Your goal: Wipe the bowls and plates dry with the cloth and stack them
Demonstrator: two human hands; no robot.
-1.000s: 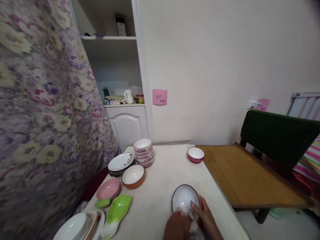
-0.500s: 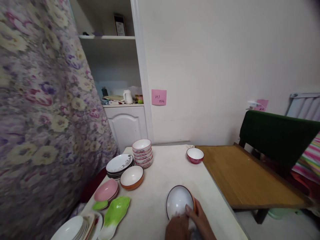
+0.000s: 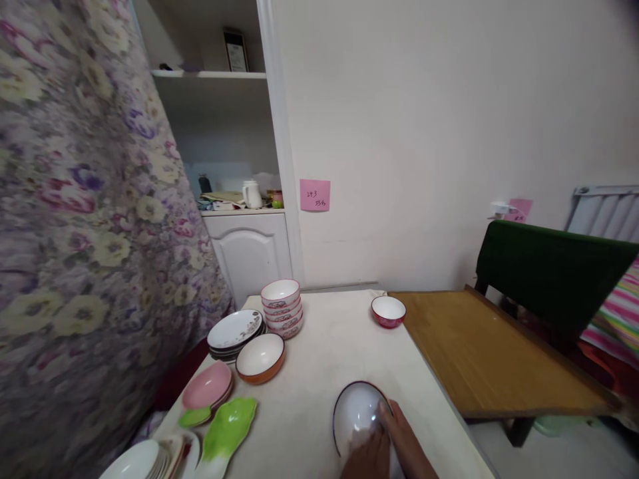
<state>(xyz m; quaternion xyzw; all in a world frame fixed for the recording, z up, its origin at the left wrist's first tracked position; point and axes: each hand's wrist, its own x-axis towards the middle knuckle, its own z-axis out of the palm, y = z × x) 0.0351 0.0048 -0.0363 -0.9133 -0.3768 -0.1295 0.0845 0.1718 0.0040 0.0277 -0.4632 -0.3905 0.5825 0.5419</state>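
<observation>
A bowl (image 3: 357, 412) with a white inside and a dark rim is tipped toward me near the front of the table. My right hand (image 3: 403, 432) grips its right side, thumb over the rim. Inside the bowl's lower part lies my left hand (image 3: 368, 458), its fingers bunched and slightly blurred. Something pale shows between the two hands, too hidden to name. To the left, an orange bowl (image 3: 260, 358) with a white inside stands on the table. A small red bowl (image 3: 388, 311) sits at the far right corner.
Along the table's left side are stacked red-patterned bowls (image 3: 281, 307), black-edged plates (image 3: 234, 330), pink dishes (image 3: 207, 386), a green leaf-shaped dish (image 3: 228, 426) and white plates (image 3: 132, 460). A brown wooden board (image 3: 489, 352) adjoins on the right. A floral curtain (image 3: 100, 233) hangs left.
The bowl and both hands have shifted slightly down in view. My left hand has moved a little to the right within the bowl, while my right hand keeps its grip.
</observation>
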